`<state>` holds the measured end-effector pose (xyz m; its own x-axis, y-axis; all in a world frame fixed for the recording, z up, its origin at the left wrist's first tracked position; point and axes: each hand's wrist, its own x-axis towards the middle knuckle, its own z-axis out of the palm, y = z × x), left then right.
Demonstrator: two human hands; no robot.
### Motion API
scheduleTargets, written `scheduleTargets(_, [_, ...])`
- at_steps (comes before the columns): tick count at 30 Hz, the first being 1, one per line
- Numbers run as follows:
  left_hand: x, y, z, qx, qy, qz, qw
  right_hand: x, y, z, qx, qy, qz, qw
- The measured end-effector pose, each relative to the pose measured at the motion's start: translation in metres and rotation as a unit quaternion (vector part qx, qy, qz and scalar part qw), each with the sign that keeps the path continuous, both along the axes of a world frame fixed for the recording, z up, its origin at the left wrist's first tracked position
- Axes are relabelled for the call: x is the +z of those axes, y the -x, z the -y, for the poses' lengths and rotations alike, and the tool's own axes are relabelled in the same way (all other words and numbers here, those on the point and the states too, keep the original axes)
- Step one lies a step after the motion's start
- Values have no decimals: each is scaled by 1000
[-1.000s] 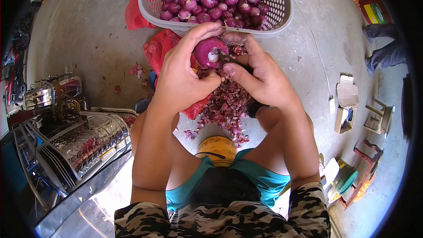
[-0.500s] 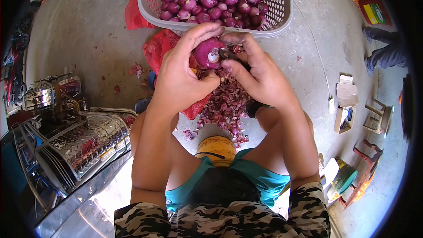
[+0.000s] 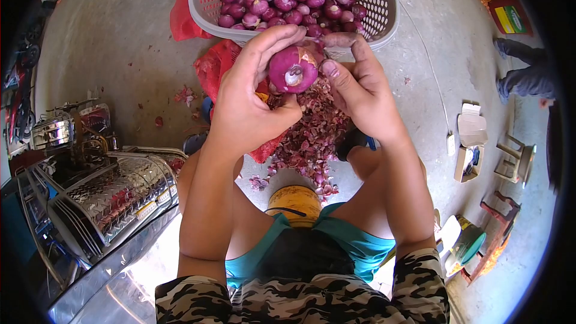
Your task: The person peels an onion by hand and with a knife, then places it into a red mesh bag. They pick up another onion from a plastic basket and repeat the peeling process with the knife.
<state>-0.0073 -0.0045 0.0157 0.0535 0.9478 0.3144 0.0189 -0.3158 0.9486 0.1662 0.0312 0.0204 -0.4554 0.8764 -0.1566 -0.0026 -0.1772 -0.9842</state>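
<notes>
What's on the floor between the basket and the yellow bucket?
A heap of onion peels, with red netting along its left side; the head view shows both.

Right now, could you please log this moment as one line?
left hand: holds red onion | right hand: fingers beside it | skins: piled on floor | basket: onions inside

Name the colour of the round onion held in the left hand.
The onion is purple, best seen in the head view.

Garage-like space: concrete floor (image 3: 126, 54), shiny metal vehicle bodywork (image 3: 114, 195)
</notes>
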Motion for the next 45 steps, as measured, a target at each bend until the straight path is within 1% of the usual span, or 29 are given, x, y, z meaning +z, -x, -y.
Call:
scheduleTargets(2, [0,0,0,3,6,3,1000,2,-2,-1,-1,17,28,999])
scheduleTargets(3, [0,0,0,5,8,4,1000,3,-3,1,2,7,34,999])
scheduleTargets(8, [-1,0,0,21,2,-49,999,-4,2,9,59,-160,26,985])
scheduleTargets(10, [-2,-1,1,26,1,-64,998,-7,4,9,67,-189,47,979])
scheduleTargets(11, [-2,-2,1,28,1,-67,997,-7,4,9,68,-188,38,979])
scheduleTargets(14, [-1,-1,1,28,0,-84,996,1,1,7,99,-125,57,986])
scheduleTargets(17, [-1,-1,0,27,-4,-90,996,-7,2,6,84,-120,-6,989])
scheduleTargets(20, [0,-1,1,27,-3,-95,995,-5,1,5,83,-151,18,985])
scheduleTargets(23, [-1,-1,1,29,-7,-105,994,-1,2,6,82,-139,31,986])
scheduleTargets(26, [-3,1,1,25,-9,-112,993,-10,2,4,79,-136,1,988])
scheduleTargets(29, [-3,0,0,21,-10,-111,994,-8,0,3,78,-95,-21,992])
scheduleTargets(32, [-3,0,0,15,-5,-100,995,-6,-1,1,80,-96,-7,992])
scheduleTargets(35, [-2,0,1,1,10,-58,998,1,-5,0,79,-13,7,997])
scheduleTargets(36, [-2,0,1,-4,16,-40,999,2,-6,0,69,-16,23,997])
scheduleTargets(39, [-4,1,0,-2,-1,-51,999,3,-6,0,50,-42,41,997])
scheduleTargets(44, [-1,-1,1,14,9,-59,998,-7,0,5,69,-151,-9,986])
scheduleTargets(45, [-1,-1,1,18,7,-63,998,-7,-1,5,71,-153,-1,986])
